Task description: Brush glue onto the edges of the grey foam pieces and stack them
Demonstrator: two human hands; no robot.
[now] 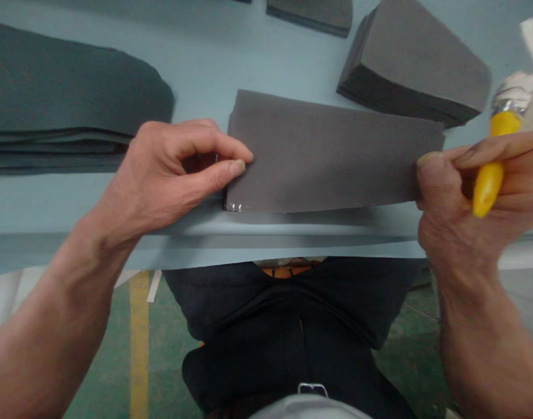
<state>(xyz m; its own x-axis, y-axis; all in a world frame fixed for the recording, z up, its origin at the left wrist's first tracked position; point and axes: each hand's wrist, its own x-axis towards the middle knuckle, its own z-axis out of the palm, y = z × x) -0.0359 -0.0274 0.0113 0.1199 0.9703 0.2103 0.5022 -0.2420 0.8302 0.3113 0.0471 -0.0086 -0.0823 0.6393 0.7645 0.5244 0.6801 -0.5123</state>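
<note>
A grey fabric piece (331, 157) stretches between my two hands near the table's front edge. Its left end is pinched between the thumb and forefinger of my left hand (188, 169). My right hand (480, 186) grips the right end with thumb and fingers, and a yellow-handled brush (506, 122) is tucked among the same fingers, bristles upward. Small shiny wet-looking spots show at the piece's lower left corner.
Dark green folded fabric (70, 99) lies at the left of the pale blue table (201, 70). A thick stack of grey pieces (419, 58) sits at the back right, with another stack (312, 14) at the top edge. A white strip lies at the far right.
</note>
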